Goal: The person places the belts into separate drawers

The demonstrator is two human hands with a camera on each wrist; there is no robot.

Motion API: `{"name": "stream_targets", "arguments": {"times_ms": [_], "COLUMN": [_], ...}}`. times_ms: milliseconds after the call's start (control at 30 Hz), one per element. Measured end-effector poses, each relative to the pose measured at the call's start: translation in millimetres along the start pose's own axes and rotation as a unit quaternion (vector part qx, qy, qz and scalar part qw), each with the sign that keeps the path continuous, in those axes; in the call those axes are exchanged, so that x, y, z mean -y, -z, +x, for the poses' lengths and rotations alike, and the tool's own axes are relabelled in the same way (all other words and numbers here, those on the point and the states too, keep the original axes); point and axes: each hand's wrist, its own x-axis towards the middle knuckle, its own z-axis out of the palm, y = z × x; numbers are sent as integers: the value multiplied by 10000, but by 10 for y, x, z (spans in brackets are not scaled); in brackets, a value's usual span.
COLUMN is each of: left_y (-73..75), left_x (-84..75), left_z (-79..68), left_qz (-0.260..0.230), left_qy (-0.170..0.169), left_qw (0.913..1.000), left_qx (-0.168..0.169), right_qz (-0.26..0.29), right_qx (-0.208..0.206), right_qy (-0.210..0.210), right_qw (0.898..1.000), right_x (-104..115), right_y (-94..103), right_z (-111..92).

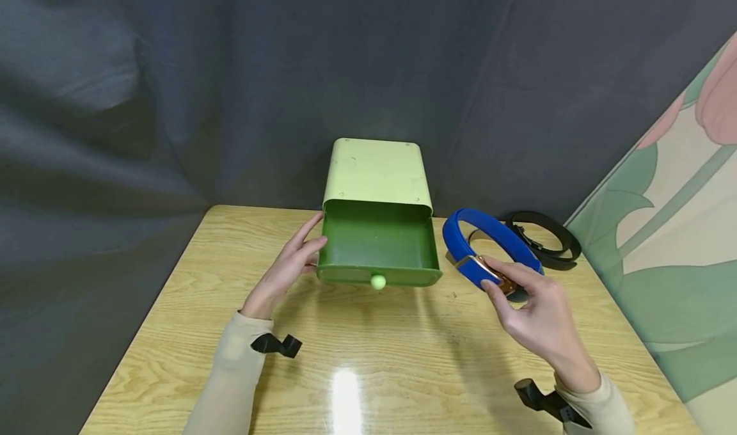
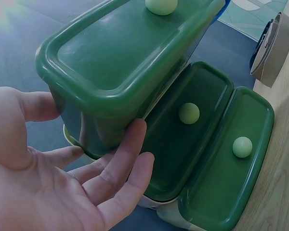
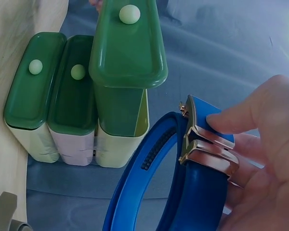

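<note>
My right hand (image 1: 538,307) pinches a coiled blue belt (image 1: 475,214) by its gold buckle (image 3: 212,156), thumb on one side and fingers behind, to the right of a small drawer cabinet (image 1: 377,169). The cabinet's top drawer (image 1: 377,230) is pulled out, with a bare green inside and a pale round knob (image 1: 378,282). At the drawer's left side is my left hand (image 1: 285,265), its loosely extended fingers spread along the side and underside. The left wrist view shows those fingertips (image 2: 137,127) right at the drawer's lower edge.
Two lower drawers (image 2: 189,159) (image 2: 226,183) are closed under the pulled-out one. A black coiled belt (image 1: 555,259) lies at the table's back right, and a tan belt (image 2: 277,50) rests on the wooden table (image 1: 414,371). A dark curtain (image 1: 276,89) hangs behind.
</note>
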Motion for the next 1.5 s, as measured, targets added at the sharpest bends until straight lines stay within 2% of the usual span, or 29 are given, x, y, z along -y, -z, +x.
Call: {"name": "stream_targets", "arguments": {"times_ms": [400,667,900,1100,1500], "left_y": [2,4,4,4,9], "left_x": [-14,3,-9,-2,11], "left_z": [3,4,2,7,10], "left_qz": [123,110,98,102,153], "left_qy": [55,39,19,38,56], "left_qw": [9999,9999,9999,9999,9998], "left_qx": [-24,35,62,84,86], "right_qz": [179,428,446,525,622], "right_qx": [-197,-256,-24,-80,154], "right_qy": [244,675,702,912,1067], "right_qw": [9993,9965,9965,9944,9922], "right_x": [44,83,140,188,267], "right_y": [-18,-48,-38,-67,-104], "right_z": [62,102,142,160,210]}}
